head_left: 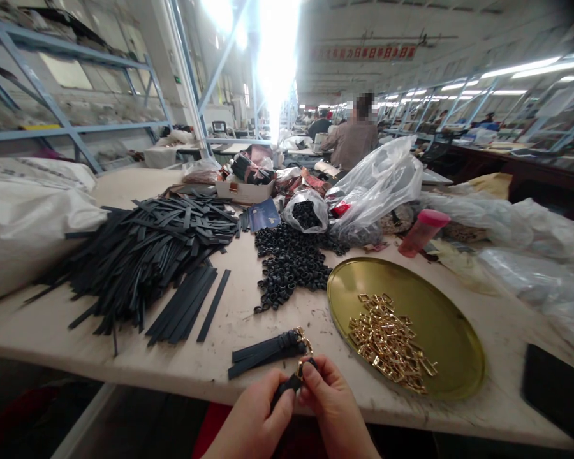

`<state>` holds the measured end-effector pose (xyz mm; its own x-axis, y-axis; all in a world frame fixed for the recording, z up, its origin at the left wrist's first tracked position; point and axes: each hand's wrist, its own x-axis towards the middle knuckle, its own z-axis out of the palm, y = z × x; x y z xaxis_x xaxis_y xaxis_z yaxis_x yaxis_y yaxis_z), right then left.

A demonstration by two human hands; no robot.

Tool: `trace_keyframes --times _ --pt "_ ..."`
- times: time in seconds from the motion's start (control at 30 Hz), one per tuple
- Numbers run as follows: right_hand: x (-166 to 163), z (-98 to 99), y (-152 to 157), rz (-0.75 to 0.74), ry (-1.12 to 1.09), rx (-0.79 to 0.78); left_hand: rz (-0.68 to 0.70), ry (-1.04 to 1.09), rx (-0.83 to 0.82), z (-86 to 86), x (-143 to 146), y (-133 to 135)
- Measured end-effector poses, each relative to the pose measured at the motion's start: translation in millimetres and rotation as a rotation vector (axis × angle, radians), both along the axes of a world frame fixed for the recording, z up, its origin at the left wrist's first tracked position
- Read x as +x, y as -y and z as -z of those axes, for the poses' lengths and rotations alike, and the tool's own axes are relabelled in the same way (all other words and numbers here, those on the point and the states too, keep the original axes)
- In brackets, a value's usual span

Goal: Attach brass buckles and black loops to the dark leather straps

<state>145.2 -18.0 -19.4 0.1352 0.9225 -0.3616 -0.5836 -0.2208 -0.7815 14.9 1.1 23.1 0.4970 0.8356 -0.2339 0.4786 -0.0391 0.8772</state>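
At the near edge of the pale bench (229,319), the left hand (256,417) and right hand (335,401) both have a tight grip on a short black strap with a gold buckle (294,381), which looks light and bendy, best pinched beside the hard buckle.

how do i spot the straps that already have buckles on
Find the gold tray on the table. Just left of its near rim, at the table edge, lie black straps. Unlike the loose strap pile farther left, they carry a gold buckle.
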Motion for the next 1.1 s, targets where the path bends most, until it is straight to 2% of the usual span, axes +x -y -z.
trace_keyframes --times 0.17,0.27,0.4,0.53,0.7,0.83,0.93,1.0,1.1 --pt "-7 7.8 8 -0.061 0.070 0.053 -0.045 0.128 -0.035 3.9 -1 4" --pt "-7 9.9 13 -0.082 0.092 0.059 -0.082 0.208 -0.144 11.5 -1 6" --pt "-8 3.3 16 -0.094 0.066 0.031 -0.140 0.242 -0.262 15.2 2 9" --pt "-13 -3.3 18 -0.134 0.033 0.030 -0.233 0.318 -0.315 8.0 8 12" --pt "-13 -0.3 18 -0.080 0.281 0.108 -0.267 0.323 -0.371 0.8 11 15" --pt "-8 0.7 19 -0.033 0.525 0.184 -0.270 0.275 -0.393 4.7 11 15" --pt "-3 0.4 21 -0.029 0.726 0.248 -0.285 0.248 -0.363 12.4 10 16" --pt "0 0.9 22 -0.054 0.840 0.294 -0.291 0.223 -0.264 17.2 8 16" --pt "3 2.4 20 -0.142 0.815 0.272 -0.277 0.121 -0.074 18.0 5 18"
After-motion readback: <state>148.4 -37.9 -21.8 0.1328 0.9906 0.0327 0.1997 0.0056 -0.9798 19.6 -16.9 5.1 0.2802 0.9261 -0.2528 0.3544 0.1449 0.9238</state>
